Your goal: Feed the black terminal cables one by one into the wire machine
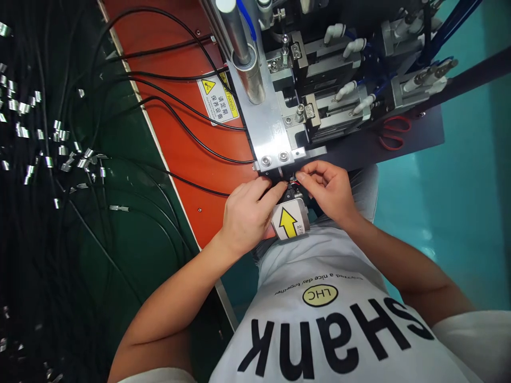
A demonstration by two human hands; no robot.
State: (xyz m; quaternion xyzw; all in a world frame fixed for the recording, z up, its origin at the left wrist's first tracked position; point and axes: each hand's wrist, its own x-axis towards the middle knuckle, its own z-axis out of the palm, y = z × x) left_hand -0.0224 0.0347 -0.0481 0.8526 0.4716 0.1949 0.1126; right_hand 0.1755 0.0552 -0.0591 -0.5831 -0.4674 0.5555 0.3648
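Note:
My left hand (247,215) is closed at the front end of the machine, its index finger and thumb reaching to the work spot. A black cable (199,187) runs in from the left and passes under that hand. Thin wires (294,182), one of them red, show between my two hands at the cable's end. My right hand (331,191) pinches at these wires from the right side. Just below the fingertips is a rounded machine part (290,219) with a yellow arrow label. The fingertips partly hide the wire ends.
Above my hands stands a metal press plate (265,125) with a cylinder rod (235,32). Pneumatic slides (335,117) lie to the right, beside red-handled scissors (394,133). More black cables cross the orange base (175,138). Many cables with shiny metal ends (59,135) cover the green table.

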